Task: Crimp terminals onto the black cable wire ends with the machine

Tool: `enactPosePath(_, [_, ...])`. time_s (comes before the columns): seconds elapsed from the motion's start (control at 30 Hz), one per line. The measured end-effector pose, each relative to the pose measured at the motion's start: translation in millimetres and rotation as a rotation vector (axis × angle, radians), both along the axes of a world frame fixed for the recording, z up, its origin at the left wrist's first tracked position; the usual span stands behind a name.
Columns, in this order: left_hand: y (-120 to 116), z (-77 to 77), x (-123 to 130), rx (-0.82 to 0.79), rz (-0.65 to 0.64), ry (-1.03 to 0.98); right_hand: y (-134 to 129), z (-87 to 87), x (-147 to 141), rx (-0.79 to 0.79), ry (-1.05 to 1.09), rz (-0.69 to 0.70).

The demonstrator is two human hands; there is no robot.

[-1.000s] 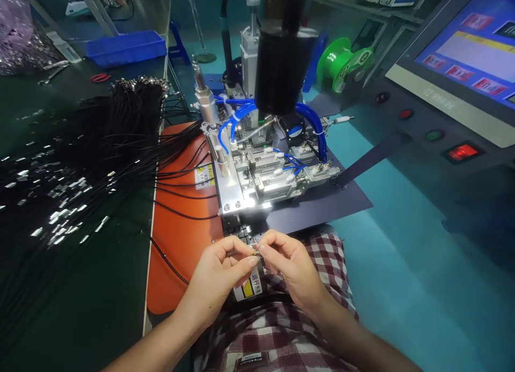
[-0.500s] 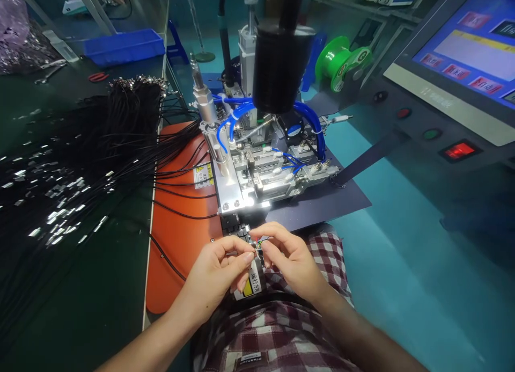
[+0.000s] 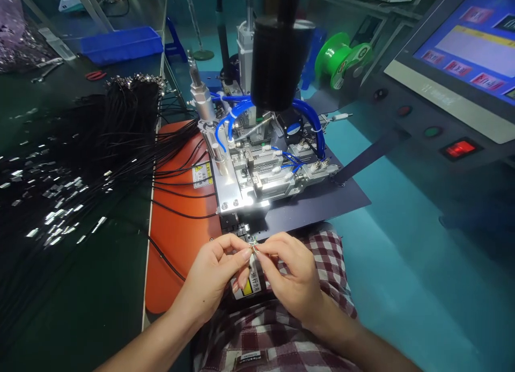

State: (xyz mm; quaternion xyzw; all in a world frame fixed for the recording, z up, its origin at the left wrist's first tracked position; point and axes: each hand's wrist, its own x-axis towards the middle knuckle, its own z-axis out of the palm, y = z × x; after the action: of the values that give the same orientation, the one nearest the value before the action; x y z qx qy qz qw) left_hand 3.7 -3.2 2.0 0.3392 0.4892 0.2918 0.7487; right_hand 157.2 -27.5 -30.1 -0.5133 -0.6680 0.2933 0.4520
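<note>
My left hand (image 3: pixel 219 270) pinches the thin wires (image 3: pixel 254 243) of a cable end between thumb and forefinger. My right hand (image 3: pixel 292 272) meets it from the other side, its thumb and forefinger closed on the same fine wires, with a bit of red and green showing. The fingertips almost touch, so most of the wire ends are hidden. Both hands are just in front of the metal machine (image 3: pixel 269 173), over its narrow front track (image 3: pixel 241 231) and a label with a yellow patch (image 3: pixel 247 287).
Black cables (image 3: pixel 132 109) with shiny ends heap on the dark table at left, several crossing the orange board (image 3: pixel 173 227) to the machine. A black cylinder (image 3: pixel 277 66) hangs above the machine. A control screen (image 3: pixel 466 55) stands at right, a green spool (image 3: pixel 338 55) behind, a blue bin (image 3: pixel 120 45) back left.
My right thumb and forefinger have come together on the wires; they were farther apart before. The right hand has shifted slightly left and its fingers have curled in. My left hand has barely moved.
</note>
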Motion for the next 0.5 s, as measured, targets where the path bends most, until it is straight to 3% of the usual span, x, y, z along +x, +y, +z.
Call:
enactPosePath(0.3, [0,-0.4,0,0.017,-0.006,0.032,4,8.0,6,0.049,-0.095,-0.041])
enactPosePath(0.5, [-1,-1.3,0,0.030,-0.035,0.033,11,11.8,6,0.009,0.030,-0.014])
